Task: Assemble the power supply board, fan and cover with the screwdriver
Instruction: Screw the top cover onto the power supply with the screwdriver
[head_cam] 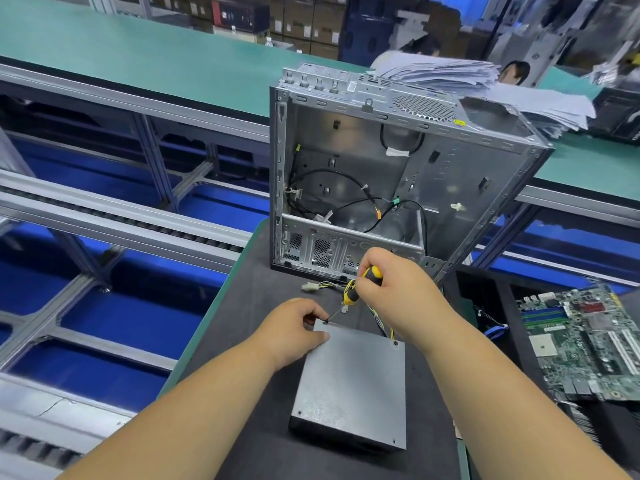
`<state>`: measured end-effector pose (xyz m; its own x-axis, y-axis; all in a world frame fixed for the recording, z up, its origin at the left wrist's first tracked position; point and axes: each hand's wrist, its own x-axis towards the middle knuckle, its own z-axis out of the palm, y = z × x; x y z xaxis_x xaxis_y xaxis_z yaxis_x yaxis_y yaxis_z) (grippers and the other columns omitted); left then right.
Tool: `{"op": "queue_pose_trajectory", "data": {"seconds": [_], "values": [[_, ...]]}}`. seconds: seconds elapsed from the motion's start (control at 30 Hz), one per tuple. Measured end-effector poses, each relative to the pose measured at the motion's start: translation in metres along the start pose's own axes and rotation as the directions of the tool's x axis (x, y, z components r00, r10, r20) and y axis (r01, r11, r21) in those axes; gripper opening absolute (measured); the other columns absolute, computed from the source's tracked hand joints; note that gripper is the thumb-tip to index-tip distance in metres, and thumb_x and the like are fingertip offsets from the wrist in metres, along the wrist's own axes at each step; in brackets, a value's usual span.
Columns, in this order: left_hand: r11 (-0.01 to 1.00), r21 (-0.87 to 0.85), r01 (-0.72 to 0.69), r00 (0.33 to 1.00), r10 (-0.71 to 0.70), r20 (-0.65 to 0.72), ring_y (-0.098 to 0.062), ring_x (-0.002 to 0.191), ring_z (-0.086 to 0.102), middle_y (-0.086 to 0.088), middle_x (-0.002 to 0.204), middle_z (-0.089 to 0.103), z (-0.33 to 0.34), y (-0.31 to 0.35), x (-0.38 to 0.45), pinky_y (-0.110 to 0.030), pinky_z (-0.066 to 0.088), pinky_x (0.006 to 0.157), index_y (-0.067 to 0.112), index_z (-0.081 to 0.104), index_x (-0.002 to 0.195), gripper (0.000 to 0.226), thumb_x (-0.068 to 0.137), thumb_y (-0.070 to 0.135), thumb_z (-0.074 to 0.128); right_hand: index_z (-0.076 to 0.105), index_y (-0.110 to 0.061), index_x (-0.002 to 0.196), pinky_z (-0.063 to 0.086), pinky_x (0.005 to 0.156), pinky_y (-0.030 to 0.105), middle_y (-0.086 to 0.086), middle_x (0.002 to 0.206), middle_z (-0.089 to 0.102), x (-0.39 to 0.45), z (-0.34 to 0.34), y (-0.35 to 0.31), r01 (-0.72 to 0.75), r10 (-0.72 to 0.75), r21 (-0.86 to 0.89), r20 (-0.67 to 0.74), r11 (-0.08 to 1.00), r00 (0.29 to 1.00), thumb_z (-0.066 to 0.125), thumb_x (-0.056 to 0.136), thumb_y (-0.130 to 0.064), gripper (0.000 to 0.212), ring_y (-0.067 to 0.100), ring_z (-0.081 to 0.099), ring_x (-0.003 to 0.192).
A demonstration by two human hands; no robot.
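Head view, lower centre: our right hand [388, 289] grips the screwdriver [356, 289] on the cover [353, 382] corner screw while our left hand [298, 327] pinches that corner. We judge the cover is on and screws remain.

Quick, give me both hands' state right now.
Left hand: fingers holding the far left corner of the power supply cover.
Right hand: gripping the screwdriver, tip at that corner.

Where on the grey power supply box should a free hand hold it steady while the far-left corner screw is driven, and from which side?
Hold the power supply box at its far-left corner edge, coming from the left, as the left hand does. The box lies flat, and the screwdriver in the right hand slants in from the right.
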<state>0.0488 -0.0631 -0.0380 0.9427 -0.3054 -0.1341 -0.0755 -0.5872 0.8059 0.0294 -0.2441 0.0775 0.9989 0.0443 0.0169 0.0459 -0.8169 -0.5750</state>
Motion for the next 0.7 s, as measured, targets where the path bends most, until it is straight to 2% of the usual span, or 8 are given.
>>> {"op": "queue_pose_trajectory", "data": {"seconds": [0.17,0.27,0.4,0.53,0.7], "values": [[1.000,-0.005,-0.010,1.000,0.010,-0.003,0.000,0.087,0.057,0.013,0.103,0.055,0.001,-0.002,-0.001,-0.009,0.043,0.076,0.034,0.064,0.095,0.024,0.079,0.022,0.077,0.052,-0.031,0.079,0.037,0.050,0.026,-0.011,0.059,0.060,0.002,-0.001,-0.005,0.022,-0.021,-0.045,0.032,0.999,0.999,0.054,0.080,-0.031,0.002,0.008,0.049,0.051],[1.000,0.002,-0.010,1.000,0.010,-0.003,-0.001,0.087,0.057,0.013,0.102,0.054,0.002,-0.002,-0.001,-0.011,0.043,0.077,0.034,0.064,0.095,0.023,0.079,0.023,0.077,0.052,-0.031,0.079,0.042,0.051,0.028,-0.008,0.064,0.062,0.002,-0.001,-0.007,0.029,-0.027,-0.063,0.040,0.998,0.999,0.054,0.081,-0.031,0.002,0.012,0.053,0.055],[1.000,-0.018,-0.003,1.000,0.003,-0.004,-0.002,0.086,0.057,0.011,0.101,0.056,0.002,-0.004,0.000,-0.015,0.046,0.080,0.033,0.065,0.095,0.023,0.078,0.023,0.077,0.052,-0.031,0.080,0.048,0.056,0.032,-0.011,0.066,0.065,0.002,-0.001,-0.010,0.046,-0.041,-0.087,0.049,0.995,0.998,0.053,0.082,-0.030,0.003,0.012,0.058,0.060],[1.000,-0.014,0.003,1.000,-0.003,-0.004,-0.002,0.086,0.057,0.013,0.100,0.055,0.003,-0.005,0.000,-0.017,0.047,0.082,0.032,0.067,0.097,0.023,0.078,0.024,0.077,0.052,-0.031,0.081,0.047,0.056,0.030,-0.013,0.065,0.064,0.002,-0.001,-0.010,0.047,-0.043,-0.096,0.042,0.994,0.998,0.054,0.084,-0.030,0.004,0.009,0.057,0.060],[1.000,-0.008,0.007,1.000,-0.007,-0.001,0.000,0.086,0.056,0.013,0.101,0.055,0.002,-0.004,0.000,-0.011,0.042,0.076,0.031,0.067,0.097,0.022,0.079,0.025,0.077,0.046,-0.029,0.091,0.050,0.065,0.034,-0.010,0.085,0.067,0.006,-0.003,-0.018,0.156,-0.127,-0.213,0.146,0.965,0.981,0.051,0.090,-0.027,0.006,0.015,0.057,0.073]]}}
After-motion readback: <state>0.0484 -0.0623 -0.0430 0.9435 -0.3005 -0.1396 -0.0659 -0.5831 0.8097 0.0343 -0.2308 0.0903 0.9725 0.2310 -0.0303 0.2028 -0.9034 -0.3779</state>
